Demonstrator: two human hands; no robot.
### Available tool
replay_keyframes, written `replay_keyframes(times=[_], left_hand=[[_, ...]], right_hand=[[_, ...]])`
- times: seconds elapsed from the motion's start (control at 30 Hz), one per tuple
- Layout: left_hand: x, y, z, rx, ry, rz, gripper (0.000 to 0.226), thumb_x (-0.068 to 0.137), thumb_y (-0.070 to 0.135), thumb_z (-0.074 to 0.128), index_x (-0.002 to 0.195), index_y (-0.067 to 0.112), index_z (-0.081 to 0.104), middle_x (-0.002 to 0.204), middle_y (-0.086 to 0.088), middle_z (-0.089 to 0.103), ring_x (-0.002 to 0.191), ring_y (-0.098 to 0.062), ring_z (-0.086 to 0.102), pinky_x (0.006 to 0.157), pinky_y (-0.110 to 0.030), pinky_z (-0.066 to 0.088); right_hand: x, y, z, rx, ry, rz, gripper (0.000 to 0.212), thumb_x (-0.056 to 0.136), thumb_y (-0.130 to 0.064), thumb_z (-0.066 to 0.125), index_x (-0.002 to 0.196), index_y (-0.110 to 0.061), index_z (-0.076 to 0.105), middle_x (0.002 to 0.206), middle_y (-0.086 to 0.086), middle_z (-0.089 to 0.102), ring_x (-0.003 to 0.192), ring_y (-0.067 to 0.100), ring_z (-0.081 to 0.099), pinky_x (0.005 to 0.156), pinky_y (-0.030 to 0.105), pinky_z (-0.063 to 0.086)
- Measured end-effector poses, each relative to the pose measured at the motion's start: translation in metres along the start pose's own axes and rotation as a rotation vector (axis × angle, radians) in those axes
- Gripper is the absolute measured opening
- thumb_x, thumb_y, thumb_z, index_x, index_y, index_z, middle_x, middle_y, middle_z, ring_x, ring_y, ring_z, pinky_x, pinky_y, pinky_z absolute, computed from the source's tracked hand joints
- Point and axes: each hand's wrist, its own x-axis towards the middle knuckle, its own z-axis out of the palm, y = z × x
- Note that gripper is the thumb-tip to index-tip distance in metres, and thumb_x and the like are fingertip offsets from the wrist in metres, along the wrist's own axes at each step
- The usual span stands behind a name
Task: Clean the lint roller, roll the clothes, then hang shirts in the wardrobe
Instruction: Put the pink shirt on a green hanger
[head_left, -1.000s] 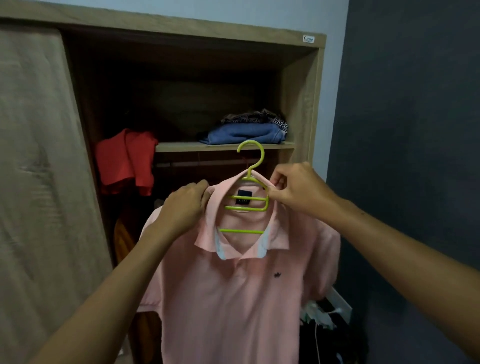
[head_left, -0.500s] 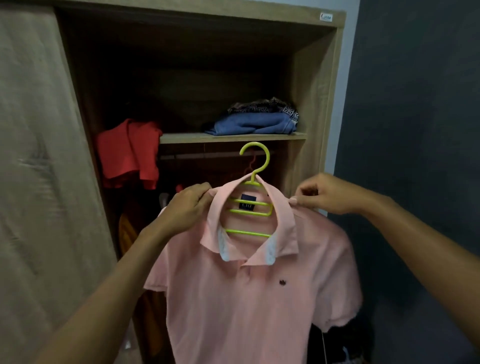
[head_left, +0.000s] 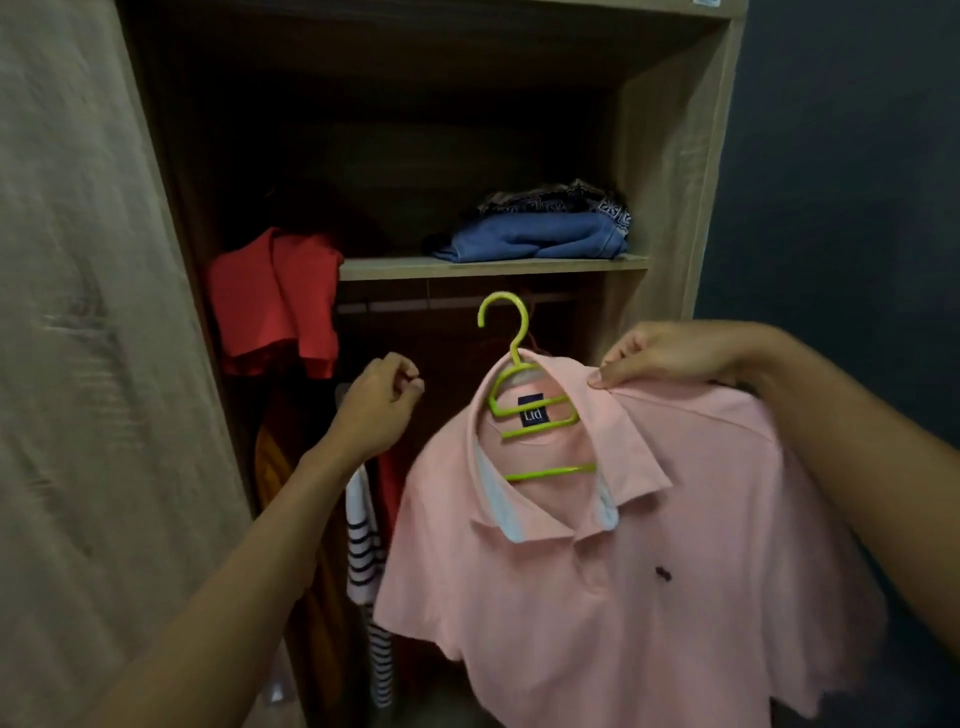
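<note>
A pink polo shirt (head_left: 623, 561) hangs on a lime-green hanger (head_left: 519, 405) in front of the open wardrobe (head_left: 670, 156). My right hand (head_left: 675, 353) pinches the shirt's shoulder beside the collar and carries its weight, so the shirt tilts down to the left. My left hand (head_left: 379, 405) is off the shirt, left of it, fingers curled with nothing in them. The hanger's hook sits just below the hanging rail (head_left: 415, 304), not over it.
A red garment (head_left: 275, 301) drapes over the shelf's left end. Folded blue clothes (head_left: 535, 239) lie on the shelf (head_left: 395, 267). Striped and orange garments (head_left: 363, 551) hang below. A sliding door (head_left: 78, 364) covers the left; a dark wall (head_left: 857, 182) stands right.
My left hand let go of the collar and moved left. The shirt now hangs from my right hand alone, swung right and tilted. The view came closer to the wardrobe.
</note>
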Motion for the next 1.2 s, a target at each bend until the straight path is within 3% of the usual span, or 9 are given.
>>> replay_keyframes(times=[0.17,0.3,0.47,0.57,0.73,0.87,0.93,1.07,1.2], left_hand=[[0.017,-0.034,-0.004,0.02,0.035,-0.189,0.013,0.092,0.019,0.06,0.102,0.013,0.065,0.087,-0.004,0.067,0.083,-0.02,0.064,0.074,-0.03,0.049],[0.028,-0.052,0.006,0.057,-0.024,-0.302,0.023,0.089,0.031,0.064,0.104,0.013,0.066,0.087,-0.004,0.07,0.089,-0.026,0.067,0.078,-0.033,0.053],[0.036,-0.067,0.028,0.263,-0.095,-0.353,0.039,0.09,0.043,0.065,0.099,0.005,0.062,0.098,-0.014,0.065,0.096,-0.036,0.065,0.075,-0.037,0.05],[0.04,-0.073,0.039,0.362,-0.114,-0.4,0.042,0.091,0.042,0.066,0.107,0.003,0.061,0.108,-0.017,0.061,0.098,-0.037,0.065,0.081,-0.04,0.055],[0.056,-0.086,0.048,0.367,-0.137,-0.453,0.04,0.09,0.034,0.069,0.112,0.002,0.062,0.115,-0.021,0.062,0.098,-0.036,0.067,0.083,-0.043,0.059],[0.061,-0.086,0.052,0.419,-0.151,-0.376,0.035,0.085,0.024,0.071,0.112,0.002,0.065,0.109,-0.019,0.065,0.1,-0.035,0.065,0.081,-0.042,0.059],[0.062,-0.088,0.054,0.456,-0.162,-0.331,0.034,0.084,0.021,0.07,0.112,0.002,0.066,0.108,-0.019,0.064,0.103,-0.036,0.063,0.082,-0.041,0.058],[0.062,-0.089,0.058,0.504,-0.151,-0.26,0.032,0.086,0.02,0.066,0.111,0.001,0.064,0.112,-0.018,0.061,0.108,-0.037,0.057,0.086,-0.039,0.05],[0.06,-0.085,0.061,0.515,-0.153,-0.263,0.033,0.089,0.022,0.063,0.114,0.001,0.061,0.116,-0.02,0.061,0.11,-0.037,0.057,0.091,-0.037,0.045]], right_hand=[[0.032,0.004,0.008,-0.082,0.037,0.157,0.027,0.095,-0.028,0.065,0.075,-0.015,0.078,0.079,0.0,0.076,0.067,0.008,0.066,0.064,0.024,0.052],[0.067,0.015,0.024,-0.09,0.189,0.19,0.025,0.093,-0.029,0.066,0.086,-0.009,0.08,0.091,0.007,0.078,0.077,0.014,0.066,0.082,0.035,0.055],[0.114,0.03,0.061,0.114,0.373,0.209,0.027,0.087,-0.028,0.064,0.085,-0.004,0.077,0.084,0.012,0.075,0.077,0.026,0.066,0.086,0.045,0.054],[0.144,0.039,0.079,0.178,0.412,0.176,0.028,0.091,-0.025,0.059,0.077,-0.006,0.073,0.076,0.007,0.07,0.073,0.026,0.063,0.074,0.041,0.052],[0.192,0.047,0.095,0.226,0.439,0.116,0.034,0.098,-0.034,0.049,0.09,-0.007,0.067,0.083,0.012,0.066,0.076,0.025,0.064,0.069,0.037,0.049],[0.232,0.041,0.089,0.161,0.508,0.046,0.033,0.099,-0.029,0.048,0.068,-0.016,0.047,0.065,-0.001,0.044,0.06,0.016,0.043,0.059,0.032,0.034],[0.251,0.039,0.084,0.143,0.535,0.024,0.036,0.098,-0.026,0.047,0.064,-0.017,0.042,0.063,-0.003,0.042,0.057,0.014,0.04,0.055,0.029,0.031],[0.284,0.039,0.08,0.126,0.56,0.013,0.04,0.1,-0.022,0.045,0.061,-0.018,0.043,0.062,-0.002,0.043,0.054,0.013,0.04,0.05,0.027,0.027],[0.306,0.034,0.081,0.147,0.567,0.003,0.038,0.101,-0.02,0.043,0.066,-0.008,0.052,0.063,0.003,0.05,0.057,0.018,0.048,0.052,0.027,0.032]])
